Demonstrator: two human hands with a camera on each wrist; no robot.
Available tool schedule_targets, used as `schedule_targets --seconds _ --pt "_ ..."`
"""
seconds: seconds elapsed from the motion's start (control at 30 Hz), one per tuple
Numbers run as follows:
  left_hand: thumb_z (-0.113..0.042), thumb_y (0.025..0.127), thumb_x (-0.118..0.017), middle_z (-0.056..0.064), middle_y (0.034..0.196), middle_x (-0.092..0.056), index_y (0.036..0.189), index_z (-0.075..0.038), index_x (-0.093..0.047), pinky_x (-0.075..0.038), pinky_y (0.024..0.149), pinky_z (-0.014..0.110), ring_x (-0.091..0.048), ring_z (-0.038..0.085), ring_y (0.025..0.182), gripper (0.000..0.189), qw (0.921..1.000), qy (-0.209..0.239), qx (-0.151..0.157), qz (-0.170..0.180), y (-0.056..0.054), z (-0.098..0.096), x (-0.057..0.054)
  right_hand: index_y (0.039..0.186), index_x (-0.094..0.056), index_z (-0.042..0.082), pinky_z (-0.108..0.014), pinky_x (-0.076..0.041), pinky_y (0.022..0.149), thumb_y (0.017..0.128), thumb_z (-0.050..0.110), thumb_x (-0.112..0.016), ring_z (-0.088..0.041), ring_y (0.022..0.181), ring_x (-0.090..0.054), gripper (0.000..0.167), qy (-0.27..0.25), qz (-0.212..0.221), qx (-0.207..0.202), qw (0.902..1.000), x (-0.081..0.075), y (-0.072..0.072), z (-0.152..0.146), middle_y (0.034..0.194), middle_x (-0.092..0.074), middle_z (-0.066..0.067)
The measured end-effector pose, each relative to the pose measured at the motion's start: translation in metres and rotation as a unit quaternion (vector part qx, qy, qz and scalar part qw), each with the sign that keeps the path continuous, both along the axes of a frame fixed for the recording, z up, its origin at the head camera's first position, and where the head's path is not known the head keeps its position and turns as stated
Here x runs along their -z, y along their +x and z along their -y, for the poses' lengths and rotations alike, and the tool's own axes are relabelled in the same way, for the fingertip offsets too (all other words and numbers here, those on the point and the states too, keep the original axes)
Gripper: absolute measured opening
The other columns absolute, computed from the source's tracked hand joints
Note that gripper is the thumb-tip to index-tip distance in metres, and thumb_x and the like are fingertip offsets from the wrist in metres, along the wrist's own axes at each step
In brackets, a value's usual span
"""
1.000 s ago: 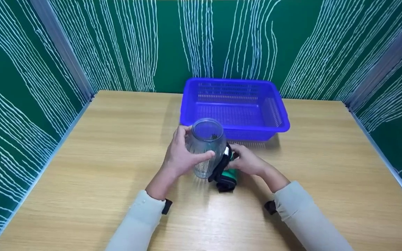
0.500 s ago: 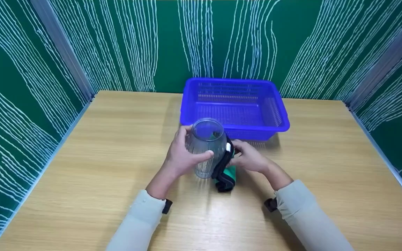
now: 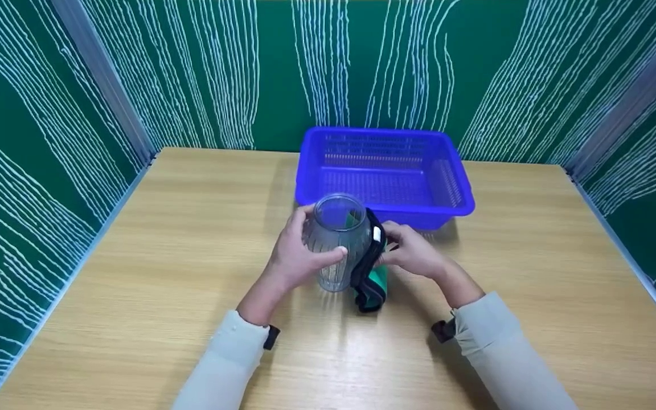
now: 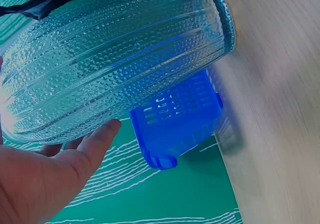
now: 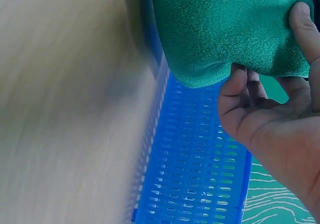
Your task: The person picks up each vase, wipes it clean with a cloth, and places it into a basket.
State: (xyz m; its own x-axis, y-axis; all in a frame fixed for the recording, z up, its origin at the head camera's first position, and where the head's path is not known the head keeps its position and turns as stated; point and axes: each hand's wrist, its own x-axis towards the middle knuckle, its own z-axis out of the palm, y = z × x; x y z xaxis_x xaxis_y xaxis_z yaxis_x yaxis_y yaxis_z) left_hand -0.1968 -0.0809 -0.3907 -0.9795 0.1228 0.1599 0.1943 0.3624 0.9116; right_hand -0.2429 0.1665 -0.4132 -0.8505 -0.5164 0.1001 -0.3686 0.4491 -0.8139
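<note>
My left hand [image 3: 296, 259] grips a clear glass vase [image 3: 336, 245] around its side, thumb across the near face. The vase stands upright with its open mouth facing up; in the left wrist view its wall shows ribs and small raised dots. At its right, my right hand [image 3: 416, 256] pinches a green fleecy cloth piece [image 5: 225, 33] between thumb and fingers. A black band [image 3: 365, 267] with a small white label runs along the cloth's near side, close against the glass. Part of the green fabric shows through the vase.
Behind the hands stands a blue plastic basket [image 3: 385, 213] with slotted walls, near the back of the wooden table [image 3: 191, 239]. Green walls [image 3: 274, 74] with white wavy lines enclose the table at the back and sides.
My right hand has shifted slightly up and away with the cloth, and the black band now reaches higher beside the vase. The left hand and vase have stayed put.
</note>
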Motion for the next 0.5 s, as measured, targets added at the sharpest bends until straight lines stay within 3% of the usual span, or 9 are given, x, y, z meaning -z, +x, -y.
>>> schedule_targets --seconds 0.17,0.33,0.5 --pt "-0.043 0.068 -0.084 -0.005 0.136 -0.047 0.137 -0.028 -0.04 -0.04 0.108 0.047 -0.045 0.017 0.127 0.082 1.0 -0.001 0.003 0.001 -0.001 0.001 0.001 0.104 -0.068 0.003 -0.032 -0.049 0.081 0.073 0.005 -0.08 -0.013 0.091 -0.052 0.033 0.0 -0.004 0.002 1.0 -0.005 -0.001 -0.001 0.098 -0.06 -0.005" --pt "-0.04 0.07 -0.083 -0.004 0.137 -0.046 0.136 -0.029 -0.04 -0.039 0.108 0.049 -0.045 0.018 0.128 0.08 1.0 0.002 0.005 0.003 -0.001 0.0 0.0 0.103 -0.069 0.008 -0.024 -0.049 0.077 0.072 0.011 -0.082 -0.014 0.088 -0.055 0.034 -0.027 0.013 -0.002 0.9996 -0.013 -0.002 -0.004 0.097 -0.06 0.0" --pt "-0.035 0.069 -0.082 -0.003 0.134 -0.049 0.137 -0.023 -0.042 -0.039 0.109 0.044 -0.046 0.016 0.127 0.08 0.9998 0.006 0.008 -0.016 -0.001 0.0 0.002 0.105 -0.068 0.005 -0.024 -0.05 0.074 0.071 0.01 -0.082 -0.012 0.084 -0.059 0.037 -0.059 0.04 -0.004 0.9974 -0.017 -0.002 -0.003 0.097 -0.065 0.003"
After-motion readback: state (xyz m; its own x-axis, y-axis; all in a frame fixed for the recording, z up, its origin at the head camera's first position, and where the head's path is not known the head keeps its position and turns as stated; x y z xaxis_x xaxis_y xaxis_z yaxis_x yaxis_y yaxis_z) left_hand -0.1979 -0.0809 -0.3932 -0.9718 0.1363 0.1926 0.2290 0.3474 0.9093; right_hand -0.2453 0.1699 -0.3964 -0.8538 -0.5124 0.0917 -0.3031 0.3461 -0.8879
